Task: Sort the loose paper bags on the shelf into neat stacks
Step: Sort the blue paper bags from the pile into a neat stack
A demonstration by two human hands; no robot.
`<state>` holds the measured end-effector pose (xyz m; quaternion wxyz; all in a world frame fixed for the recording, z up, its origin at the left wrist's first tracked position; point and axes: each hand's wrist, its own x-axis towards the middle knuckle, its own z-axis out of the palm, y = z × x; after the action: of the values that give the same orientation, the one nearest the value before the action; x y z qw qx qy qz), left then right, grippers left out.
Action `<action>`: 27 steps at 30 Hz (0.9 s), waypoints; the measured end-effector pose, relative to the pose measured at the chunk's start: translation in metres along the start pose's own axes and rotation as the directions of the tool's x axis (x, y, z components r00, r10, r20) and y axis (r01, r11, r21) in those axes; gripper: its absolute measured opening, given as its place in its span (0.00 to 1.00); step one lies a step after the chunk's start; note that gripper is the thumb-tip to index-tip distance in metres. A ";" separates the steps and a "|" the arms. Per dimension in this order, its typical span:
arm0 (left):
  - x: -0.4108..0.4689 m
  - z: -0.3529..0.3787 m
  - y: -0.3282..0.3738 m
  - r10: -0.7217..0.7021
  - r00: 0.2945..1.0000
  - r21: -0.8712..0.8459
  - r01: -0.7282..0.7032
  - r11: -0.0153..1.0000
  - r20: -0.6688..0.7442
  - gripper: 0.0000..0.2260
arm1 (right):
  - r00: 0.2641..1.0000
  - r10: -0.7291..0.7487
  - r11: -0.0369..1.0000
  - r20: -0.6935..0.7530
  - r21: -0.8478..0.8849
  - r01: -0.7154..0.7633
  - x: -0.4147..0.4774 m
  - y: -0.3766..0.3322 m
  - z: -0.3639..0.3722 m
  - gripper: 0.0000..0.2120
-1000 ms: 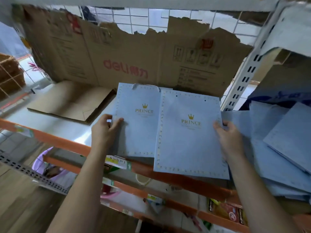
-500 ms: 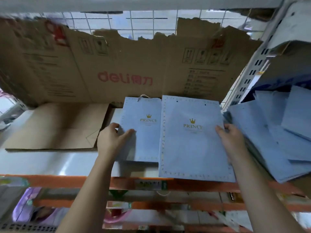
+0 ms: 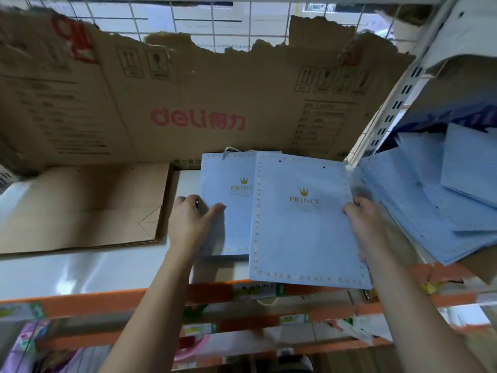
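**Hands on two pale blue bags at the shelf's front**

Both hands are grasping. The left hand (image 3: pixel 191 219) holds the left edge of the smaller bag (image 3: pixel 236 227), thumb laid on its face and fingers curled round the side. The right hand (image 3: pixel 368 227) pinches the right edge of the larger bag (image 3: pixel 304 238), thumb on top; its other fingers are hidden beneath.

Each bag is folded flat and is pale blue, with a border of small light dots, a gold crown and the word PRINCE in gold. The smaller bag lies on the white shelf (image 3: pixel 80 270), and a twisted cord handle shows at its top edge. The larger bag overlaps its right side and covers the end of the printed word. Two small punched holes show near its top, and its lower edge juts out past the orange front rail (image 3: pixel 107 300).

To the right, just beside the right hand, a loose pile (image 3: pixel 430 205) of the same blue bags lies fanned at mixed angles. To the left, flat brown sheets (image 3: pixel 80 205) rest on the shelf. A torn cardboard panel (image 3: pixel 188 103) printed "deli" in red stands along the back, with a wire grid (image 3: pixel 215 22) above it.
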<state>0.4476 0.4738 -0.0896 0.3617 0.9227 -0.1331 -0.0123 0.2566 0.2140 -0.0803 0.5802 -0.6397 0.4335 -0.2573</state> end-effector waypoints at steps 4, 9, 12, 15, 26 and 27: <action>-0.009 -0.020 -0.013 0.133 0.991 0.007 -0.133 0.991 -0.018 0.19 | 0.992 -0.125 0.992 0.014 0.021 0.125 -0.007 -0.026 0.031 0.05; -0.036 -0.043 -0.037 0.423 0.904 0.236 -0.399 0.886 -0.062 0.11 | 0.974 -0.184 0.983 0.133 0.035 0.181 -0.003 -0.050 0.079 0.10; -0.046 -0.044 -0.051 0.448 0.893 0.299 -0.415 0.860 -0.050 0.13 | 0.956 -0.236 0.966 0.173 -0.068 0.251 -0.002 -0.047 0.100 0.11; -0.053 -0.041 -0.057 0.396 0.916 0.300 -0.362 0.883 -0.062 0.15 | 0.939 -0.307 0.897 0.153 -0.283 0.339 -0.001 -0.038 0.105 0.10; -0.052 -0.037 -0.060 0.343 0.936 0.285 -0.307 0.908 -0.085 0.16 | 0.866 -0.453 0.617 0.210 -0.628 0.475 -0.004 -0.021 0.092 0.15; -0.052 -0.036 -0.060 0.337 0.937 0.283 -0.301 0.911 -0.087 0.16 | 0.850 -0.473 0.626 0.233 -0.590 0.510 -0.008 -0.020 0.088 0.12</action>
<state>0.4165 0.5535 -0.1070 0.2403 0.9271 -0.2582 0.1267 0.3309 0.2658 -0.0771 0.2499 -0.8966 0.2867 -0.2269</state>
